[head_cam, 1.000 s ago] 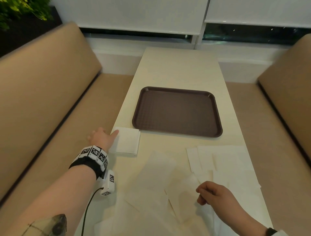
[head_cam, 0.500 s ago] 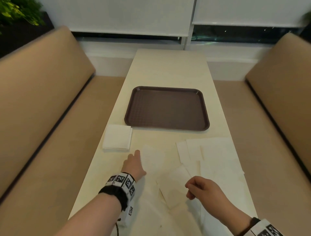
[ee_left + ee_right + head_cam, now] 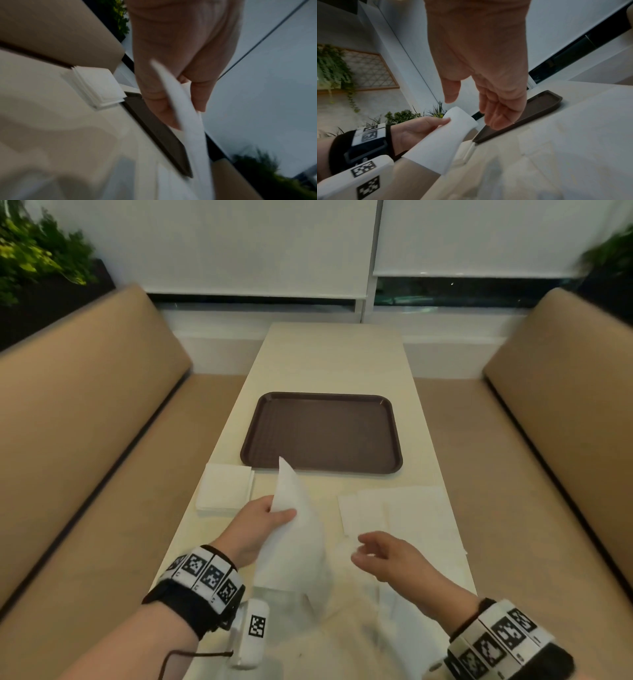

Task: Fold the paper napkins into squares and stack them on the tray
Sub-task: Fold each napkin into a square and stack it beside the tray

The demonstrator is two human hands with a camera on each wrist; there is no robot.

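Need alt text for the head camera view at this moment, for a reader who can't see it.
The left hand pinches an unfolded paper napkin lifted above a cream table, while the right hand hovers open beside it. A bare brown tray lies ahead, a stack of folded napkins at its near-left corner, loose napkins to the right.

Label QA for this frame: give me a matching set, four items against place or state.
Items:
1. tray
2. folded stack
3. lifted napkin
4. right hand

States:
A. pinched by the left hand
B. empty, mid-table
C. open, holds nothing
D. on the table, left of the tray's near corner

Pairs: 1-B, 2-D, 3-A, 4-C
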